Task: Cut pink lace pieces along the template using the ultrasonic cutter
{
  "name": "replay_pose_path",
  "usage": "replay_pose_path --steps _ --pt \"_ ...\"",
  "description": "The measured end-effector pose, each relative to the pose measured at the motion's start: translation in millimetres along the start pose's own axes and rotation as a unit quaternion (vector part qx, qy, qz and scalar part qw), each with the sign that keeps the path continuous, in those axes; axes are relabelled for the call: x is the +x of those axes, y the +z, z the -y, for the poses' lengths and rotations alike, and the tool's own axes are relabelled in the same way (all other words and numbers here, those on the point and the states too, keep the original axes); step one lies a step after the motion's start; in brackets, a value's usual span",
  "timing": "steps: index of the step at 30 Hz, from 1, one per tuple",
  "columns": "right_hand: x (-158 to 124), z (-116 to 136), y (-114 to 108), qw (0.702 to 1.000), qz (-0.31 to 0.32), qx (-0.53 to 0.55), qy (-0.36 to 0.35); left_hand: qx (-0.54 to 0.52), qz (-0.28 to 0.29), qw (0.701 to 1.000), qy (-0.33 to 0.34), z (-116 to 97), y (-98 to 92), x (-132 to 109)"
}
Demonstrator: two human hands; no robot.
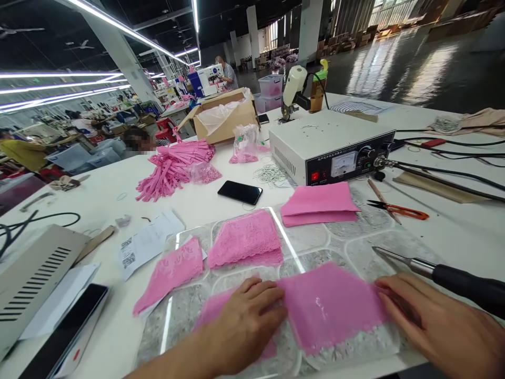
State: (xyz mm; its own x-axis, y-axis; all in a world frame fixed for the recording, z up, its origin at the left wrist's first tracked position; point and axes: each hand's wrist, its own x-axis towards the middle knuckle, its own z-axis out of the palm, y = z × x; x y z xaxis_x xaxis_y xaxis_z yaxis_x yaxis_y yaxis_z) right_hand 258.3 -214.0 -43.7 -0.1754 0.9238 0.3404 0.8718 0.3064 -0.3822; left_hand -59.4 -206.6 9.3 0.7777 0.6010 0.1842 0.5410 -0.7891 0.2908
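A smooth pink fabric piece (335,305) is spread between my hands over a clear, patterned mat (307,237). My left hand (252,321) has its fingers bent and close together on the left edge of this piece. Under that hand lies another pink piece (215,305), partly covered. At the opposite edge, my right hand (442,326) pinches the fabric between thumb and fingers. Just beyond my right hand, a black-handled tool with a pointed metal tip (422,267) points left. Farther back are a pink lace stack (246,237), a single lace piece (173,273) and a plain pink stack (321,202).
A control box with a dial (339,147) stands at the back, cables running right. Orange-handled thread snips (402,210) lie right of the mat. A black phone (240,192), pink straps (173,166) and a cardboard box (224,116) are behind. Another phone (65,331) lies left.
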Motion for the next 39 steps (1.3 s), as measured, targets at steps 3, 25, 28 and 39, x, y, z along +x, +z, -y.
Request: replay_pose_path --steps 3,25,28,39 --pt "25.5 22.7 0.1 0.990 0.058 0.097 -0.078 -0.021 -0.019 0.999 -0.039 -4.6 1.2 -3.1" --pt "108.2 91.0 52.5 0.853 0.356 0.367 -0.110 -0.195 -0.025 0.911 -0.362 -18.1 7.6 1.5" --pt "109.4 90.8 51.5 0.837 0.366 0.396 -0.091 -0.216 -0.002 0.878 -0.428 -16.2 6.4 16.8" --pt "111.0 83.4 58.1 0.831 0.348 0.422 -0.102 -0.234 0.008 0.844 -0.483 -11.5 20.3 30.3"
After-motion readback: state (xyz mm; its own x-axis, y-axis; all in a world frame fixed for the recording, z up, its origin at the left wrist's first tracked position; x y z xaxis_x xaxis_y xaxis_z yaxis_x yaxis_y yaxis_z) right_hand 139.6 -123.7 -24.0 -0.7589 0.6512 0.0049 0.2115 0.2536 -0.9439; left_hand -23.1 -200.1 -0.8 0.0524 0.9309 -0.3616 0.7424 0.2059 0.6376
